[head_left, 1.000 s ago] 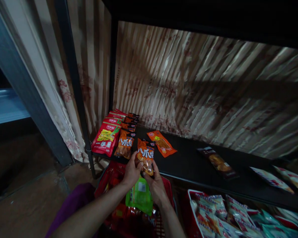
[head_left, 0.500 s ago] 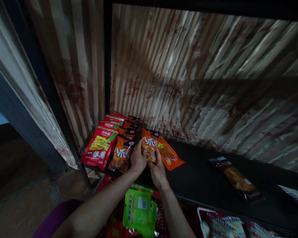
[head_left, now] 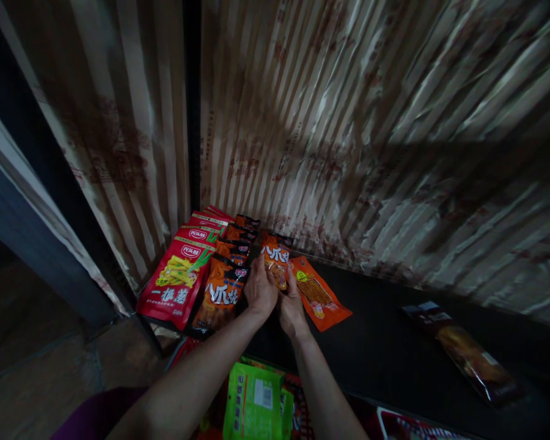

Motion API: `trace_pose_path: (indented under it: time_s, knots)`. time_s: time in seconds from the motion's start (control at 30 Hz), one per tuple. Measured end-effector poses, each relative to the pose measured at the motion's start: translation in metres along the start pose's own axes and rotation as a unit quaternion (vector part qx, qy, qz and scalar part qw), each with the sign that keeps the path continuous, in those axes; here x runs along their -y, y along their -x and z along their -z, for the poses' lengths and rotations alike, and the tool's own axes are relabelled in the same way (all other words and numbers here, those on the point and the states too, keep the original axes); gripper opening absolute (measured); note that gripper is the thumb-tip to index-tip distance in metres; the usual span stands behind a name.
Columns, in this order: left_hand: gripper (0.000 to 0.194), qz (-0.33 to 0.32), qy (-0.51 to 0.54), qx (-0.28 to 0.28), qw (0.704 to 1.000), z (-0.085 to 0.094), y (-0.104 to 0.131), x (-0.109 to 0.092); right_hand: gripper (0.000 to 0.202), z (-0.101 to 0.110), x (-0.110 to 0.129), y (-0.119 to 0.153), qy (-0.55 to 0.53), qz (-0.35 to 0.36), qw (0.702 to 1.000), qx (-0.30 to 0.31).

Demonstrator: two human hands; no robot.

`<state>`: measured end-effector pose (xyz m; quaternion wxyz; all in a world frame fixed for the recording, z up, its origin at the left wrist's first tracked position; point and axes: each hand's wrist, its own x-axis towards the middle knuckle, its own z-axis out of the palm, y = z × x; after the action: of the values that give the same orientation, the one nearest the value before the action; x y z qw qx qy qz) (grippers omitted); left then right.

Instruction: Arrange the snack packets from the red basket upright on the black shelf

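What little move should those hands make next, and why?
Perhaps settle the orange packet onto the black shelf: the left hand and right hand hold its lower part, and it appears between a row of matching packets and an orange pouch.

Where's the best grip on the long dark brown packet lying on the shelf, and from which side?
I'd probably take the long dark brown packet across its middle, coming from above with the right hand and pinching its two long edges. It lies flat on the black shelf, narrow across and well apart from the flat orange packet.
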<state>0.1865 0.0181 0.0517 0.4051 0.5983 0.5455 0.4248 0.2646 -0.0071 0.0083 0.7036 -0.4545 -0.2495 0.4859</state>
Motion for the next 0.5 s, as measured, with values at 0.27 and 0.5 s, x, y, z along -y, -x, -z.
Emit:
trace_pose_path:
  time_s: [0.27,0.5]
  knots:
    - [0.055,0.038,-0.005,-0.019,0.999,-0.016,-0.020,-0.002,0.102,0.000,-0.010,-0.033,-0.003,0.001,1.000,0.005]
    - [0.055,0.029,-0.057,-0.032,0.997,-0.026,-0.033,-0.003,0.086,0.000,-0.015,-0.060,-0.018,0.012,1.000,-0.008]
